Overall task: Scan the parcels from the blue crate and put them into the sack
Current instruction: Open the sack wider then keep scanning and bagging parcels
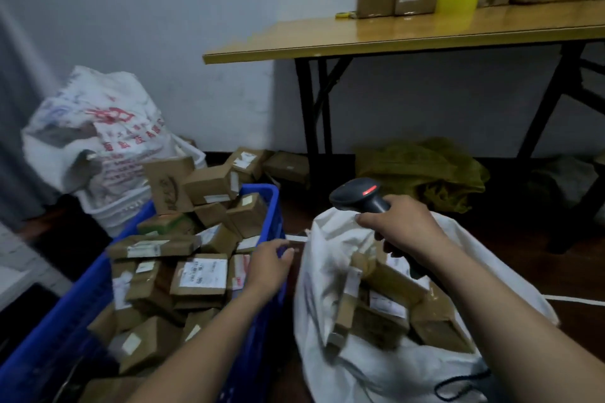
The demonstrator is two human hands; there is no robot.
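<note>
Parcels (199,275) just beside left fingers (284,254) (scanner (357,195) in right hand (402,229))

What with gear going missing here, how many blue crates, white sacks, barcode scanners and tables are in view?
Blue crate: 1
White sacks: 2 (open sack at right, printed sack at back left)
Barcode scanner: 1
Table: 1
Total: 5

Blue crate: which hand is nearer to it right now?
Left. The left hand is over the right rim of the blue crate; the right hand grips the barcode scanner above the white sack, clear of the crate.
</note>
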